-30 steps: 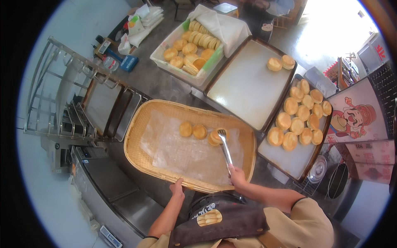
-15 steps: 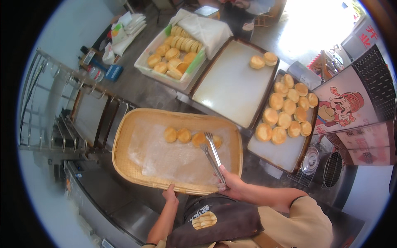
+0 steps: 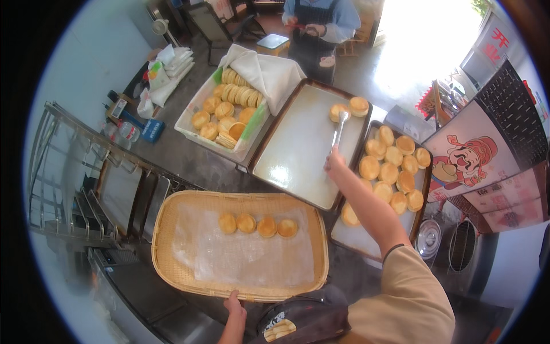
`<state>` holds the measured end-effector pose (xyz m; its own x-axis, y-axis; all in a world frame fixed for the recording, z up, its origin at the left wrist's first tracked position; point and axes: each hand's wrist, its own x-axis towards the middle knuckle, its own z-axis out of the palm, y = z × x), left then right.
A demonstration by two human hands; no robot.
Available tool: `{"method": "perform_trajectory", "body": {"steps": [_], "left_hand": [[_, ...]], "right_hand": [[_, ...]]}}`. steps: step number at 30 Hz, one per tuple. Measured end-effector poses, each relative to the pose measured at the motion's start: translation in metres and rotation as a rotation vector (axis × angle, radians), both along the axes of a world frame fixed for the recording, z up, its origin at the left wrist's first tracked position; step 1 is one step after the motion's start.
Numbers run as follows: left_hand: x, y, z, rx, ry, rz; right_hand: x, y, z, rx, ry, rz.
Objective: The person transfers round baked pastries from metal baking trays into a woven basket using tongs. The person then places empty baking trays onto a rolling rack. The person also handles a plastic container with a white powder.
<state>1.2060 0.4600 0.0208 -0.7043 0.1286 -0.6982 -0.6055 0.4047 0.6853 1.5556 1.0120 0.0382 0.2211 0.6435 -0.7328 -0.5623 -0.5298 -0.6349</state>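
My right hand (image 3: 332,163) is closed round metal tongs (image 3: 338,132), stretched out over a lined baking tray (image 3: 298,135). The tips of the tongs are at a round golden pastry (image 3: 339,112); whether they grip it I cannot tell. Beside it, on the same tray, sits a second pastry (image 3: 359,106). My left hand (image 3: 235,305) grips the near rim of a shallow oblong woven basket (image 3: 163,258). On the paper in the basket stand several pastries in a row, among them a round golden one (image 3: 246,223).
At right, another tray (image 3: 358,239) carries many pastries. A white bin (image 3: 195,133) of pastries, partly under a white cloth (image 3: 263,74), stands beyond the basket. A metal rack (image 3: 86,166) is at left. A person (image 3: 321,28) in a dark apron is at the back.
My right hand has carried the tongs from the basket's pastries out to the pair on the middle tray. My left hand stays on the basket rim. The view has shifted, showing more of the other person.
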Motion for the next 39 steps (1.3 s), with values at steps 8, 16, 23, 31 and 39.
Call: {"method": "perform_trajectory", "body": {"steps": [8, 16, 23, 31, 39], "left_hand": [[0.021, 0.001, 0.002, 0.013, 0.021, 0.075], [0.008, -0.007, -0.014, 0.031, 0.029, 0.065], [-0.012, 0.001, -0.011, -0.025, 0.02, 0.007], [-0.021, 0.017, 0.003, -0.02, 0.01, 0.014], [-0.035, 0.028, -0.01, 0.014, 0.014, 0.019]], "right_hand": [[0.005, 0.026, 0.011, 0.068, -0.095, 0.021], [-0.013, -0.217, 0.071, 0.127, -0.231, 0.634], [-0.063, -0.368, 0.034, -0.381, 0.061, 0.914], [-0.1, -0.378, 0.007, -0.849, 0.308, 0.938], [-0.038, -0.273, 0.12, -0.171, 0.132, 0.655]]}}
